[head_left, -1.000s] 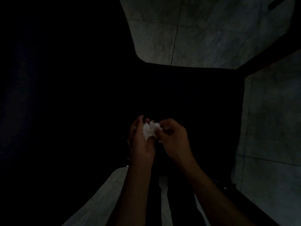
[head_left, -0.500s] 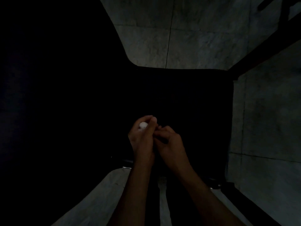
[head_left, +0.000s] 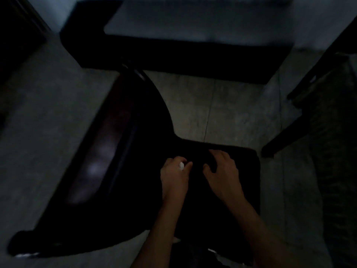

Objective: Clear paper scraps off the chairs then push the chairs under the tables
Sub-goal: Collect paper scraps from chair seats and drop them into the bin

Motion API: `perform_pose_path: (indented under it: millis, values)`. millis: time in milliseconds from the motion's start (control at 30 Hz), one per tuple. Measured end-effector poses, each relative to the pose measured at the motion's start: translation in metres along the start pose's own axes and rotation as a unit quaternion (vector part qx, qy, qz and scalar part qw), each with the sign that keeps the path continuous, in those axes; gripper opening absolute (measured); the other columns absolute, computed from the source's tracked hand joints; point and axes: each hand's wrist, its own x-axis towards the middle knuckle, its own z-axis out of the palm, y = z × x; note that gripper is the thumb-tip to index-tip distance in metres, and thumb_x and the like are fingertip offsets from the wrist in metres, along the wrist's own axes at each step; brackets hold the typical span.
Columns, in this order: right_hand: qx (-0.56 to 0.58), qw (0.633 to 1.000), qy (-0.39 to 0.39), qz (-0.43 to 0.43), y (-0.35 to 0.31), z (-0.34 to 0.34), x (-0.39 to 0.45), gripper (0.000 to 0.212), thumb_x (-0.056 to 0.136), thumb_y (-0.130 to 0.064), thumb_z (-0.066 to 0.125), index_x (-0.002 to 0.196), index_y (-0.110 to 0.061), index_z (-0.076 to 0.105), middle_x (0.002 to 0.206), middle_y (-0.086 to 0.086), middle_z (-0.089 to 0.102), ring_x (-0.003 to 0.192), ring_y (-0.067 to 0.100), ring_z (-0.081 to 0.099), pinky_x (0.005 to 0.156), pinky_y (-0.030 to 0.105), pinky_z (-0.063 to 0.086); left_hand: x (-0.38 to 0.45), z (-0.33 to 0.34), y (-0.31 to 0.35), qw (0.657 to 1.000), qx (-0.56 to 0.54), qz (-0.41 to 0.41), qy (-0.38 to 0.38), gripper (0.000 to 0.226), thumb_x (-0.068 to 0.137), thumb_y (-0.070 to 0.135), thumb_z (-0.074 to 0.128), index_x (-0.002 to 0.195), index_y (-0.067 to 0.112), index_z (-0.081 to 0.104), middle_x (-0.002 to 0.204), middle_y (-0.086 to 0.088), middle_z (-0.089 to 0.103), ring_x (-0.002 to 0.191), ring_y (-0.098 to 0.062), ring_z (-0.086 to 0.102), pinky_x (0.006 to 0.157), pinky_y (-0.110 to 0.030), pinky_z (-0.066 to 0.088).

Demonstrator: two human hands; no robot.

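Observation:
The room is very dark. A dark chair [head_left: 228, 200] stands right below me, its glossy backrest [head_left: 100, 161] at the left. My left hand [head_left: 173, 176] is closed over the seat with a small white paper scrap [head_left: 181, 165] pinched between thumb and fingers. My right hand [head_left: 222, 171] hovers over or rests on the seat's far edge, fingers spread and curled, with nothing seen in it. A dark table [head_left: 183, 49] lies ahead, beyond the chair.
Grey tiled floor [head_left: 222, 105] shows between the chair and the table. At the right stands another dark piece of furniture with slanted legs [head_left: 301, 105]. A dark shape [head_left: 17, 35] fills the top left corner.
My hands have come apart: the right one has let go of the paper and opened over the seat, while the left keeps the crumpled scrap. My view has tilted up, bringing the table into sight.

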Motion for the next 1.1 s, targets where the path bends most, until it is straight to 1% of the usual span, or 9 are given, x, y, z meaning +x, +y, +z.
perform_pose_path:
  millis: [133, 300, 367, 533, 600, 767, 867, 1000, 1100]
  values:
    - [-0.07, 0.995, 0.016, -0.068, -0.07, -0.062, 0.004, 0.057, 0.081, -0.042, 0.054, 0.133, -0.018, 0.053, 0.138, 0.008, 0.051, 0.122, 0.033, 0.05, 0.1, 0.05, 0.043, 0.0, -0.072, 0.057, 0.998, 0.025, 0.058, 0.024, 0.015, 0.086, 0.024, 0.07, 0.092, 0.011, 0.07, 0.09, -0.007, 0.059, 0.078, -0.016, 0.058, 0.062, -0.015, 0.03]
    - [-0.121, 0.982, 0.033, -0.139, -0.147, -0.12, -0.005, 0.057, 0.086, -0.04, 0.056, 0.137, -0.017, 0.047, 0.145, 0.007, 0.045, 0.129, 0.034, 0.043, 0.103, 0.048, 0.036, -0.008, -0.162, 0.112, 0.986, 0.076, 0.1, 0.11, 0.02, 0.086, 0.027, 0.07, 0.099, 0.013, 0.069, 0.098, -0.009, 0.059, 0.084, -0.024, 0.059, 0.071, -0.025, 0.037]
    - [-0.133, 0.976, 0.038, -0.167, -0.174, -0.134, -0.008, 0.056, 0.088, -0.04, 0.057, 0.138, -0.017, 0.045, 0.147, 0.007, 0.042, 0.132, 0.033, 0.04, 0.105, 0.047, 0.034, -0.009, -0.189, 0.124, 0.981, 0.081, 0.105, 0.14, 0.022, 0.085, 0.027, 0.071, 0.1, 0.012, 0.069, 0.099, -0.009, 0.059, 0.083, -0.024, 0.059, 0.07, -0.023, 0.034]
    - [-0.139, 0.969, 0.037, -0.201, -0.239, -0.143, -0.01, 0.062, 0.09, -0.042, 0.055, 0.145, -0.021, 0.036, 0.155, 0.002, 0.031, 0.14, 0.027, 0.029, 0.111, 0.045, 0.027, -0.008, -0.245, 0.131, 0.979, 0.063, 0.116, 0.156, 0.024, 0.088, 0.025, 0.068, 0.107, 0.011, 0.068, 0.102, -0.009, 0.061, 0.087, -0.02, 0.058, 0.074, -0.021, 0.038]
    - [-0.137, 0.967, 0.041, -0.212, -0.262, -0.138, -0.01, 0.062, 0.089, -0.042, 0.056, 0.145, -0.023, 0.037, 0.155, 0.001, 0.032, 0.141, 0.026, 0.028, 0.11, 0.043, 0.027, -0.002, -0.267, 0.127, 0.979, 0.056, 0.117, 0.16, 0.024, 0.088, 0.022, 0.069, 0.108, 0.008, 0.068, 0.101, -0.01, 0.061, 0.087, -0.021, 0.059, 0.072, -0.018, 0.036]
    - [-0.147, 0.961, 0.033, -0.231, -0.322, -0.098, -0.008, 0.061, 0.09, -0.045, 0.054, 0.145, -0.027, 0.035, 0.154, -0.003, 0.031, 0.139, 0.024, 0.029, 0.109, 0.043, 0.029, 0.025, -0.323, 0.095, 0.972, 0.037, 0.128, 0.192, 0.019, 0.076, 0.011, 0.078, 0.093, 0.005, 0.073, 0.089, -0.015, 0.063, 0.073, -0.028, 0.063, 0.068, -0.027, 0.046]
    - [-0.141, 0.961, 0.032, -0.234, -0.369, -0.053, -0.007, 0.063, 0.087, -0.048, 0.048, 0.143, -0.02, 0.041, 0.153, 0.004, 0.035, 0.137, 0.029, 0.034, 0.109, 0.045, 0.031, 0.047, -0.37, 0.061, 0.972, 0.04, 0.131, 0.193, 0.018, 0.08, 0.014, 0.076, 0.096, 0.007, 0.072, 0.094, -0.015, 0.062, 0.08, -0.028, 0.061, 0.074, -0.031, 0.048]
    - [-0.115, 0.967, 0.054, -0.22, -0.44, 0.013, -0.01, 0.076, 0.077, -0.057, 0.031, 0.141, -0.02, 0.044, 0.15, 0.006, 0.04, 0.133, 0.032, 0.039, 0.107, 0.047, 0.036, 0.081, -0.445, 0.01, 0.974, 0.049, 0.135, 0.174, 0.021, 0.085, 0.018, 0.07, 0.104, 0.008, 0.07, 0.101, -0.012, 0.059, 0.088, -0.025, 0.059, 0.074, -0.019, 0.034]
    - [-0.102, 0.974, 0.046, -0.198, -0.492, 0.055, -0.014, 0.071, 0.08, -0.056, 0.037, 0.143, -0.022, 0.041, 0.151, 0.004, 0.038, 0.135, 0.029, 0.036, 0.11, 0.044, 0.033, 0.105, -0.499, -0.021, 0.974, 0.048, 0.136, 0.176, 0.024, 0.085, 0.019, 0.072, 0.106, 0.008, 0.071, 0.103, -0.012, 0.061, 0.09, -0.024, 0.06, 0.075, -0.016, 0.031]
